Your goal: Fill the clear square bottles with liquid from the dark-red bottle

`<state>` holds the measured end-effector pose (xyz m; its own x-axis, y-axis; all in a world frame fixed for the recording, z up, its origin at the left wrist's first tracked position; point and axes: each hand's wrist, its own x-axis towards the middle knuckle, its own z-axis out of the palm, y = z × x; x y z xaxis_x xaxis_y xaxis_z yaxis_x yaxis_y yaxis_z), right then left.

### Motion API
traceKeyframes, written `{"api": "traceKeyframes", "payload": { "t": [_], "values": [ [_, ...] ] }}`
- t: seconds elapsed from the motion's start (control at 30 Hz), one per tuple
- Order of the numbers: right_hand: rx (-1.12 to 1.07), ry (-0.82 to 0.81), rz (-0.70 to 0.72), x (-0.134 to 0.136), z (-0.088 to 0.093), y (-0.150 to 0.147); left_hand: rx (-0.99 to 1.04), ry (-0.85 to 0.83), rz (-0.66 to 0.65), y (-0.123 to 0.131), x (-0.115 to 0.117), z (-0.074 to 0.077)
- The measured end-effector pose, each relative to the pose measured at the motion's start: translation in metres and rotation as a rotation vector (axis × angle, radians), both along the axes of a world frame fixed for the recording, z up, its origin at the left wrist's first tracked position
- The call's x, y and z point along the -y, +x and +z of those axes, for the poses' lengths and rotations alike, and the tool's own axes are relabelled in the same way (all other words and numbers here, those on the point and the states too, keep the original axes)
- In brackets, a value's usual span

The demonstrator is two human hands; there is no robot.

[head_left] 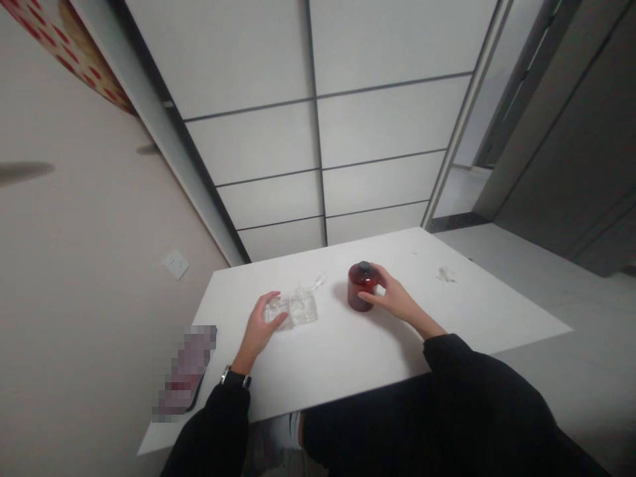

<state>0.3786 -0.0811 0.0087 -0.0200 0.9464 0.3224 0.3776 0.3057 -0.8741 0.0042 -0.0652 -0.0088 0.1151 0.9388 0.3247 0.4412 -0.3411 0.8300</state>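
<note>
Near the left edge of the white table point(348, 358), a blurred dark object point(186, 371). Farther in, left of centre: left hand point(261, 324), watch point(236, 377) on its wrist, fingers loosely curled over the left end of a clear container point(303, 309), thumb on its near side. Right of that, right hand point(392, 298) wrapped around an upright red jar point(358, 288). Toward the far right corner, a small clear scrap point(446, 274).

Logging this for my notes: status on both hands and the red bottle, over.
Left hand closed on small clear container. Right hand around red bottle, upright, dark cap on. Second clear container lies between them, nothing else close.
</note>
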Motion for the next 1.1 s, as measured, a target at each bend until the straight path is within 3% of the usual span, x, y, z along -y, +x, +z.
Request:
{"api": "traceKeyframes", "payload": {
  "t": [0.13,0.2,0.23,0.33,0.4,0.47,0.57,0.7,1.1],
  "values": [
    [-0.022,0.129,-0.223,0.022,0.014,0.005,-0.051,0.015,-0.002,0.000,-0.001,0.001],
    [0.021,0.408,-0.492,0.034,0.027,-0.010,-0.077,0.015,-0.008,0.001,-0.002,0.002],
    [0.055,0.524,-0.506,0.038,0.032,-0.021,-0.088,0.013,-0.013,0.002,-0.002,0.002],
    [0.101,0.510,-0.151,0.040,0.036,-0.064,-0.122,0.009,-0.025,0.006,-0.001,0.005],
    [0.075,0.368,0.062,0.031,0.026,-0.091,-0.141,0.012,-0.029,0.008,0.001,0.007],
    [0.032,0.186,0.156,0.018,0.010,-0.110,-0.154,0.015,-0.035,0.010,0.002,0.009],
    [-0.037,0.002,0.217,-0.001,-0.010,-0.120,-0.169,0.025,-0.041,0.012,0.001,0.008],
    [-0.062,-0.008,0.244,-0.007,-0.019,-0.114,-0.200,0.038,-0.059,0.016,0.002,0.006],
    [-0.183,-0.009,0.153,0.042,-0.018,-0.106,-0.340,-0.031,-0.136,0.035,0.036,0.022]
  ]
}}
